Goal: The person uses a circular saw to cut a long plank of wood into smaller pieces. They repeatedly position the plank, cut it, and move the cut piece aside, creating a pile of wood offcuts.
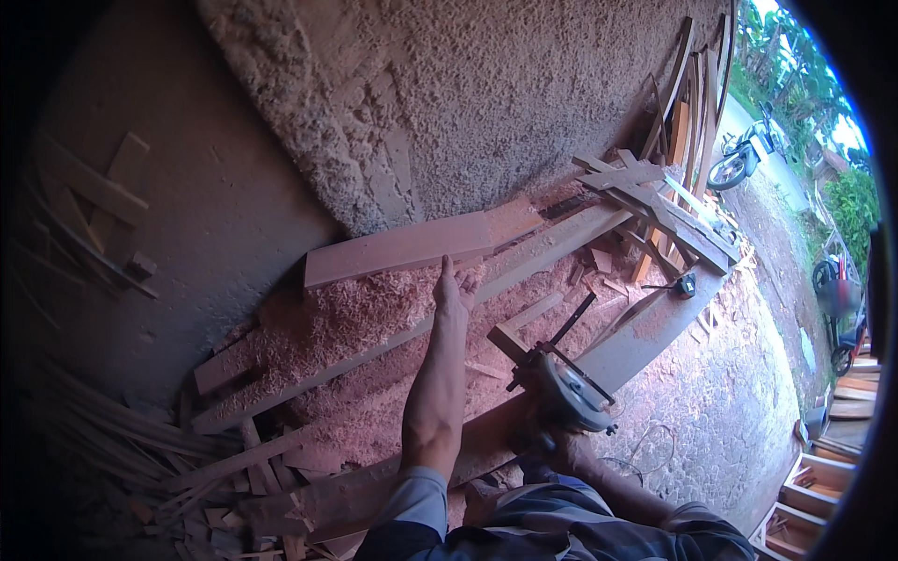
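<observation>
My left hand point(456, 285) reaches forward to a smooth pinkish wooden board point(398, 249). The thumb lies against the board's near edge, and the other fingers go partly out of sight at its underside, so I see the hand closed on that edge. Close to my body, my right hand point(569, 453) is wrapped round the rear of a handheld circular saw point(564, 397); the saw hides most of those fingers. The saw rests over a long plank point(491, 435) in front of me, its dark guide bar sticking out forward.
Reddish shavings point(346, 313) heap around a long beam point(552, 248). Crossed offcuts point(645, 201) pile up at the right, near a small dark tool point(686, 285) on a wide plank point(636, 332). Thin strips point(122, 430) lie left. A rough wall point(496, 93) stands behind; motorcycles point(734, 168) stand outside.
</observation>
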Motion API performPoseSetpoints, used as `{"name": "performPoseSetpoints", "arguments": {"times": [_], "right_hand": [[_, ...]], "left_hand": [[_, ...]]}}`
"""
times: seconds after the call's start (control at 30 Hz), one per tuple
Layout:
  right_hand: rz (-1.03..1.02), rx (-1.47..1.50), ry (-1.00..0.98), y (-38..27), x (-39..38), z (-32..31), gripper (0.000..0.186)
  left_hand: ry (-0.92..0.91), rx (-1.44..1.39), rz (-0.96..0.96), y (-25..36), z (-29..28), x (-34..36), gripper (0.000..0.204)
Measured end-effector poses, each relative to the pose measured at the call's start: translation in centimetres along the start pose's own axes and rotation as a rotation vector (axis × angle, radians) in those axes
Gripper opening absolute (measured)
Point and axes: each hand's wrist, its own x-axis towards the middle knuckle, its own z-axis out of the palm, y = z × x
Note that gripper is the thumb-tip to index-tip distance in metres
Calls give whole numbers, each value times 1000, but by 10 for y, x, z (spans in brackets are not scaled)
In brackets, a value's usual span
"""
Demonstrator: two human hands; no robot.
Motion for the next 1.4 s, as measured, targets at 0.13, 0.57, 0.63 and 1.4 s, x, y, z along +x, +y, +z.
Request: {"name": "performPoseSetpoints", "arguments": {"times": [0.13, 0.57, 0.63, 1.4], "right_hand": [[13, 133, -50, -5, 2, -17, 44], [30, 160, -85, 1, -1, -8, 56], [69, 192, -86, 5, -1, -2, 62], [-140, 65, -38, 35, 4, 17, 59]], "left_hand": [[11, -112, -3, -3, 43, 53, 79], [92, -304, 418, 38, 10, -70, 66], [-1, -271, 486, 45, -17, -99, 64], [796, 803, 659, -169, -490, -337, 85]]}}
